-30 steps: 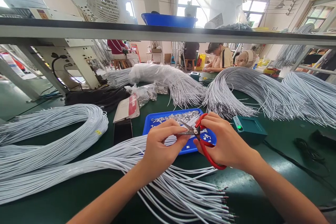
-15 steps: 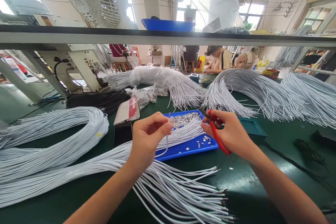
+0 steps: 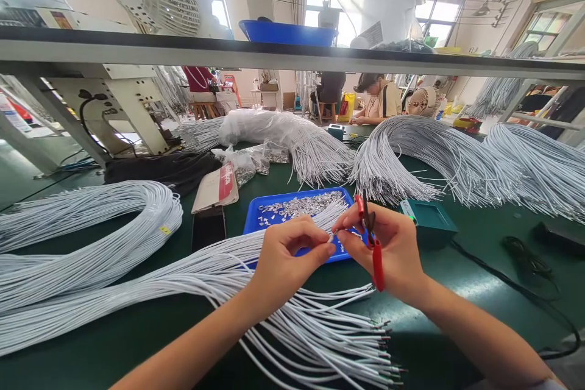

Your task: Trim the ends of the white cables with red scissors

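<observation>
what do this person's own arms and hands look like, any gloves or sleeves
The left hand and right hand are bare, with no glove, ring or finger guard visible on either grip. The left forearm and right forearm are mostly uncovered, without a watch or bracelet; sleeves can't be made out clearly.

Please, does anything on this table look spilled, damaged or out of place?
I see nothing clearly spilled or damaged. Only a few metal bits lie apart from the heap, but inside the tray.
</observation>
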`<state>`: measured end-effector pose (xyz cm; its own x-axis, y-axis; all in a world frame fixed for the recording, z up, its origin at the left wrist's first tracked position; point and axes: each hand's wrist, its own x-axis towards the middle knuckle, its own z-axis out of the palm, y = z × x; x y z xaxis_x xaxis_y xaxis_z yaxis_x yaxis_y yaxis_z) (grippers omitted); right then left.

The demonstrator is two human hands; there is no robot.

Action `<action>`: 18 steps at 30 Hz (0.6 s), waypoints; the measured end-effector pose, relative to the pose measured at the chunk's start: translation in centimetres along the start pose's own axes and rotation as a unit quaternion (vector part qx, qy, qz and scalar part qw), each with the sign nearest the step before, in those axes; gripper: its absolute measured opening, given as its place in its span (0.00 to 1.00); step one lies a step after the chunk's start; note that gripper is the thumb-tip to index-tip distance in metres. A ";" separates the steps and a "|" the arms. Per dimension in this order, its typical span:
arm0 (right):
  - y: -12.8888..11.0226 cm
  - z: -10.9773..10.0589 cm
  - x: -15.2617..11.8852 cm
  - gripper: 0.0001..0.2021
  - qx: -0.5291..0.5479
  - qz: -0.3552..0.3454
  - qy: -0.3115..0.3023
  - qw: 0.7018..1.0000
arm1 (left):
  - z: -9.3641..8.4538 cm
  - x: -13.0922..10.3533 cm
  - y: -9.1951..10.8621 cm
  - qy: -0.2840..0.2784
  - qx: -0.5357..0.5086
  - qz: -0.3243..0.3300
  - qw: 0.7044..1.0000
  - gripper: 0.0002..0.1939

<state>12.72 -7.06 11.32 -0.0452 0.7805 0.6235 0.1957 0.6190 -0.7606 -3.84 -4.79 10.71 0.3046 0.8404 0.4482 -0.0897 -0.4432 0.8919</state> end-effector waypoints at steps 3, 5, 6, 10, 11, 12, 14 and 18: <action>-0.1 0.0 0.0 0.05 0.009 0.011 -0.016 1.000 | 0.1 0.1 -0.1 0.009 0.009 -0.004 1.000 0.05; -0.1 0.1 0.1 0.06 0.018 0.018 -0.021 0.999 | 0.1 0.1 0.0 0.013 0.012 -0.009 1.000 0.05; 0.0 0.1 0.1 0.06 0.021 0.022 -0.021 0.999 | 0.2 0.1 0.0 0.014 0.010 -0.011 1.000 0.05; 0.4 0.1 0.2 0.06 0.030 0.027 -0.026 0.999 | 0.2 0.2 0.0 0.011 0.002 -0.008 1.000 0.05; 0.5 0.0 0.2 0.06 0.030 0.027 -0.028 0.999 | 0.2 0.2 0.0 0.010 0.003 -0.009 1.000 0.05; 0.6 0.0 0.3 0.06 0.029 0.026 -0.031 0.999 | 0.2 0.2 0.0 0.011 0.004 -0.010 1.000 0.04; 0.7 -0.1 0.4 0.05 0.029 0.026 -0.034 0.999 | 0.2 0.2 0.0 0.012 0.006 -0.012 1.000 0.03; 0.5 -0.2 0.6 0.05 0.020 0.030 -0.037 0.999 | 0.1 0.1 -0.1 0.005 0.011 -0.004 1.000 0.02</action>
<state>13.00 -6.29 11.30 -0.1072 0.8194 0.5631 0.1601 0.5732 -0.8036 -3.71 -4.67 10.66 0.2952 0.8473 0.4416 -0.0655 -0.4432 0.8940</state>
